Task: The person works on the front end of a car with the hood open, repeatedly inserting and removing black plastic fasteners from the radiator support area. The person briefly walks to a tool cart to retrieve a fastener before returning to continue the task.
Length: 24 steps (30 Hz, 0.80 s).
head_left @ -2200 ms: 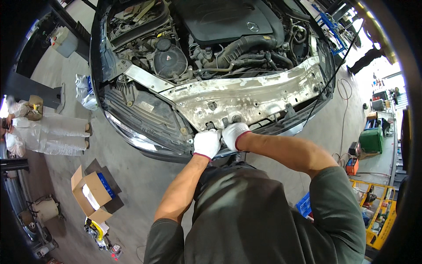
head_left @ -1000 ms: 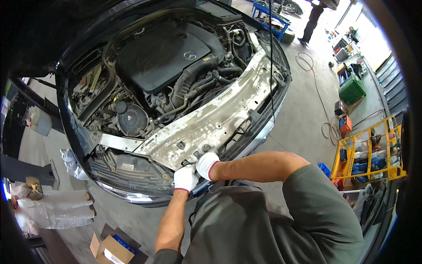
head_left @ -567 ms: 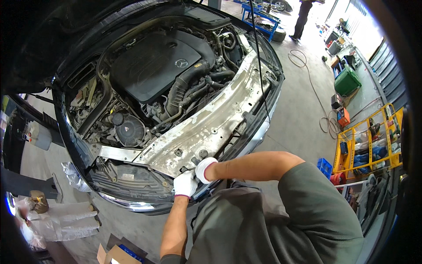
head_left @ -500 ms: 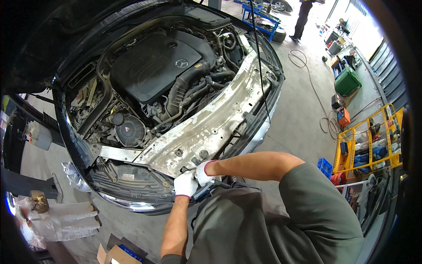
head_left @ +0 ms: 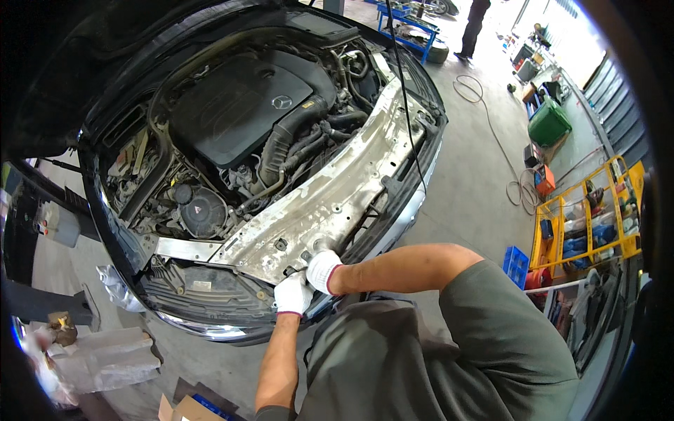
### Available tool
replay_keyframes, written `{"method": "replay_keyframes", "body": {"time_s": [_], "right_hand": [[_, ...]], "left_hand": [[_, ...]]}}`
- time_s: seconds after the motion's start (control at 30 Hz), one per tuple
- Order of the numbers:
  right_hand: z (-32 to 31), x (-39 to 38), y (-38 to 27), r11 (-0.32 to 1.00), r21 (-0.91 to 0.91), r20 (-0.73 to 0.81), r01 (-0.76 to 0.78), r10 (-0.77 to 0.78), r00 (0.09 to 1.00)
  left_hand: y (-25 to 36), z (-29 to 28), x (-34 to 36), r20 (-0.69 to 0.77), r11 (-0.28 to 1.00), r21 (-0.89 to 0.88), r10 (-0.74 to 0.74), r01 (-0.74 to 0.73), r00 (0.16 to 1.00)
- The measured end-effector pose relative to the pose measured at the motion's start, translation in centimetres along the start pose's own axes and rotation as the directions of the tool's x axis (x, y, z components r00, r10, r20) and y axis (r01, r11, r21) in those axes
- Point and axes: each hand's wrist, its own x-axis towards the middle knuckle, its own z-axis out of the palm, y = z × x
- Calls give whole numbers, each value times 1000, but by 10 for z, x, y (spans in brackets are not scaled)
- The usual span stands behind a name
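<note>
Both my hands wear white knit gloves with red cuffs, at the front edge of a pale, scuffed metal crossmember (head_left: 337, 203) in an open car engine bay. My left hand (head_left: 293, 293) is curled at the crossmember's near corner, beside a small dark fitting (head_left: 291, 271); whatever its fingers hold is hidden. My right hand (head_left: 324, 271) sits just right of it and slightly farther in, over the panel near a round hole. Its fingers point away from me and are too blurred to read. Behind the crossmember lies a black engine cover (head_left: 239, 105) with a ribbed intake hose (head_left: 277, 151).
A black cable (head_left: 405, 105) hangs across the car's right side. On the floor at right lie a coiled hose (head_left: 521, 191), a green bin (head_left: 549, 124) and a yellow rack (head_left: 590, 217). A cardboard box (head_left: 189, 408) stands at lower left. Another person (head_left: 474, 31) stands far back.
My right hand has moved up and away from my left, which it was touching, toward the round hole. My left hand has shifted slightly left. The whole view has drifted a little.
</note>
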Motion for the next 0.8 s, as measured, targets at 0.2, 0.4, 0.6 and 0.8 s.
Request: {"method": "replay_keyframes", "body": {"time_s": [0.2,0.4,0.6,0.8], "right_hand": [[-2,7,12,956,291,287,28,-115,951],[12,2,3,994,-112,-226,-15,-11,974],[-32,-3,12,860,491,464,-136,-127,877],[33,11,-8,997,-57,-166,-58,48,985]], "left_hand": [[7,-7,0,-45,997,-64,51,-54,998],[-1,-1,-1,23,998,-61,18,-17,1000],[6,-8,-1,-67,990,-107,80,-87,995],[-5,7,-1,-22,997,-30,70,-71,997]]}}
